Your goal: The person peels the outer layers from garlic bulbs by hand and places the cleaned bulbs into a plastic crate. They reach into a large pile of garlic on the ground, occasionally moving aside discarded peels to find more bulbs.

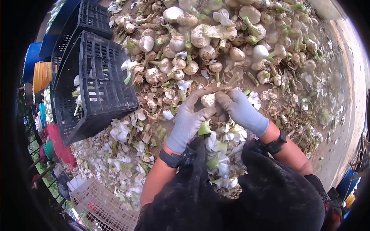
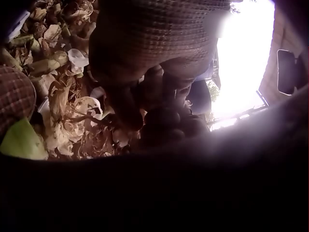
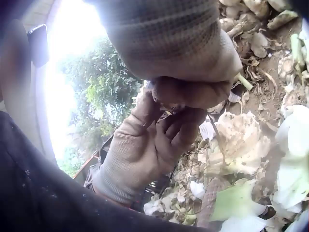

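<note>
Left of the work, a black crate [image 1: 96,88] lies tipped beside the heap of unpeeled bulbs [image 1: 216,38]. Left hand [image 1: 189,119], gloved, curls under one garlic bulb [image 1: 208,100] at centre; right hand [image 1: 241,109] pinches it from the other side, above peeled skins [image 1: 221,154]. Bulb judged light, firm, with papery loose skin; hold best round its body.

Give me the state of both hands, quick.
Left hand: gloved, fingers curled round the garlic bulb.
Right hand: gloved, fingers pinching the same garlic bulb from the other side.
</note>
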`<state>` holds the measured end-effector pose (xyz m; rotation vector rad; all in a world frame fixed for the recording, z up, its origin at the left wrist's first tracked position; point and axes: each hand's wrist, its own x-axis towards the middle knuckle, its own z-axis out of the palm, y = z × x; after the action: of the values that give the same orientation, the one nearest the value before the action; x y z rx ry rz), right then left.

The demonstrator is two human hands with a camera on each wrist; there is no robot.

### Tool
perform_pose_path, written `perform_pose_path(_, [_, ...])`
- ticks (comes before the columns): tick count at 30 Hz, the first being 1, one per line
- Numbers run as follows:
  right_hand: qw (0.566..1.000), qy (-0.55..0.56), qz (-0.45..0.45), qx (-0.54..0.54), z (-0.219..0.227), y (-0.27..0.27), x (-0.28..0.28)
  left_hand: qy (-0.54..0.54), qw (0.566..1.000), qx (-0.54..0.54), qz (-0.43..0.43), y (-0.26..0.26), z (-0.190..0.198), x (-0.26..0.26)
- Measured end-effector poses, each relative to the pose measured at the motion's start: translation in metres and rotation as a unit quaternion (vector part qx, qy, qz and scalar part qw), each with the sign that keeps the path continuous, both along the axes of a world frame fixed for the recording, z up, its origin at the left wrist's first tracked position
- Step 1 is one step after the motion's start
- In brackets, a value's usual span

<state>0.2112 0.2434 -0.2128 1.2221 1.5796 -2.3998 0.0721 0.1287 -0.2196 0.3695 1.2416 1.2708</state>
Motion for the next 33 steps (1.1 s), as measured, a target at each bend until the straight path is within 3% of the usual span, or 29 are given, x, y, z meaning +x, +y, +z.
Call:
perform_pose_path(1, [1.0,0.0,-0.001,-0.001,0.0,0.0,0.002,0.0,1.0,-0.001,-0.001,0.001,0.0,-0.001])
perform_pose_path(3, [0.998,0.051,-0.01,-0.037,0.002,0.0,0.007,0.121,0.992,-0.005,-0.02,0.002,-0.001,-0.006])
perform_pose_path(5, [0.996,0.07,-0.033,-0.041,-0.001,0.0,0.008,0.099,0.995,0.011,0.005,0.003,-0.007,-0.004])
perform_pose_path(7, [1.0,-0.003,-0.021,-0.01,0.003,0.003,0.003,0.382,0.917,0.078,-0.085,0.005,-0.008,-0.005])
perform_pose_path(8, [0.998,0.007,0.006,0.067,-0.008,0.001,0.007,0.459,0.877,0.083,-0.116,0.004,-0.002,-0.006])
perform_pose_path(9, [0.998,0.006,0.005,0.067,-0.008,0.003,0.007,0.458,0.877,0.083,-0.117,0.003,-0.001,-0.005])
perform_pose_path(12, [0.997,-0.039,0.053,0.046,0.001,0.005,0.002,0.416,0.901,0.036,-0.116,-0.001,0.003,-0.006])
perform_pose_path(13, [0.997,-0.003,0.028,0.073,0.006,0.003,0.0,0.214,0.975,0.018,-0.059,0.0,0.007,-0.007])
perform_pose_path(14, [0.995,0.031,0.001,0.099,0.009,0.001,0.0,0.0,1.0,-0.001,0.0,0.0,0.009,-0.009])
perform_pose_path(15, [0.995,0.03,0.001,0.097,0.001,-0.002,0.001,-0.001,1.0,-0.003,0.0,-0.002,0.006,-0.011])
perform_pose_path(16, [0.959,0.015,0.032,0.282,-0.011,-0.005,0.004,-0.079,0.997,-0.012,-0.023,-0.002,0.001,-0.016])
perform_pose_path(17, [0.887,-0.002,0.062,0.457,-0.019,-0.006,0.005,-0.158,0.986,-0.02,-0.047,-0.002,-0.003,-0.018])
perform_pose_path(18, [0.886,-0.034,0.12,0.448,-0.009,-0.002,0.006,-0.13,0.99,-0.019,-0.054,0.002,-0.001,-0.014])
perform_pose_path(19, [0.884,-0.035,0.119,0.45,-0.008,-0.002,0.006,-0.13,0.99,-0.015,-0.055,0.005,-0.001,-0.01])
perform_pose_path(21, [0.945,0.001,0.043,0.323,-0.009,-0.007,0.005,-0.121,0.992,-0.021,0.018,0.004,-0.001,-0.005])
perform_pose_path(22, [0.991,0.036,-0.028,0.128,-0.006,-0.007,0.003,-0.052,0.998,-0.025,-0.033,0.003,-0.001,-0.007])
perform_pose_path(23, [0.991,0.037,-0.029,0.127,-0.002,-0.003,0.002,-0.051,0.998,-0.026,-0.033,0.002,-0.007,-0.008])
perform_pose_path(24, [0.998,-0.011,0.002,0.065,0.002,0.005,0.001,0.243,0.963,0.062,-0.094,0.002,-0.016,-0.01])
perform_pose_path(25, [0.998,-0.059,0.033,0.002,0.003,0.008,0.0,0.513,0.833,0.146,-0.146,0.002,-0.021,-0.011])
perform_pose_path(26, [1.0,-0.008,-0.021,-0.016,-0.02,-0.004,0.002,0.597,0.778,0.093,-0.173,-0.003,-0.02,-0.015])
perform_pose_path(27, [1.0,-0.008,-0.021,-0.017,-0.02,-0.007,0.002,0.597,0.778,0.092,-0.174,-0.007,-0.02,-0.014])
perform_pose_path(28, [0.999,0.012,-0.025,0.031,-0.019,-0.011,0.001,0.39,0.918,0.021,-0.07,-0.012,-0.019,-0.013])
perform_pose_path(29, [0.996,0.033,-0.026,0.081,-0.018,-0.014,0.001,0.154,0.986,-0.051,0.042,-0.014,-0.019,-0.013])
perform_pose_path(30, [0.991,0.001,0.035,0.132,-0.011,-0.018,0.002,0.299,0.954,0.027,-0.006,-0.009,-0.011,-0.015])
perform_pose_path(31, [0.991,0.001,0.035,0.131,0.002,-0.013,0.0,0.298,0.954,0.026,-0.006,-0.005,-0.008,-0.018])
perform_pose_path(33, [0.977,-0.119,0.152,0.094,0.028,0.001,-0.005,0.237,0.962,-0.061,-0.119,0.003,-0.005,-0.028])
